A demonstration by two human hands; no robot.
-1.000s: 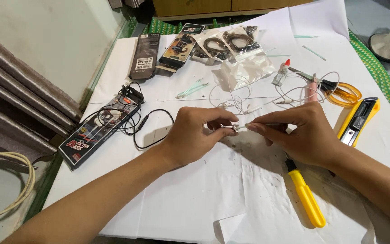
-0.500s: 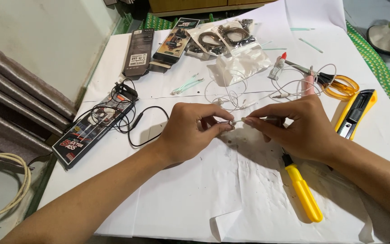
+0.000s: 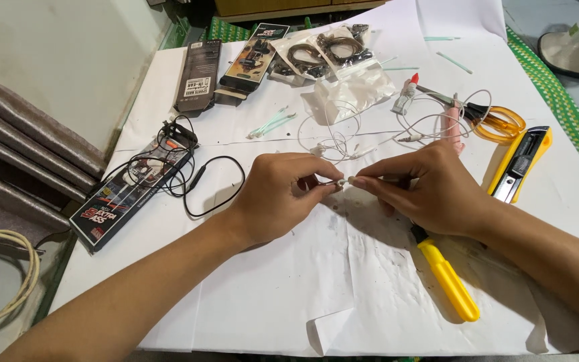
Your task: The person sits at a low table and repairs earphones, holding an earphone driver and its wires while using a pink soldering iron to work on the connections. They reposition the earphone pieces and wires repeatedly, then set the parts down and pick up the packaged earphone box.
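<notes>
Two hands pinch one small white earbud piece (image 3: 343, 181) at the paper's (image 3: 289, 295) centre: my left hand (image 3: 283, 194) and right hand (image 3: 430, 191) both clamped on it. Its thin white cable (image 3: 343, 137) trails toward 12 o'clock; a hard tug could snap it, I judge. Clear bags (image 3: 330, 53) at 12 hold coiled dark cables. Yellow screwdriver (image 3: 447, 278) lies at 5.

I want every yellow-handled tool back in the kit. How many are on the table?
3: a screwdriver under the right hand, a utility knife at the right edge, and scissors behind it. More may be hidden under the hands.
</notes>
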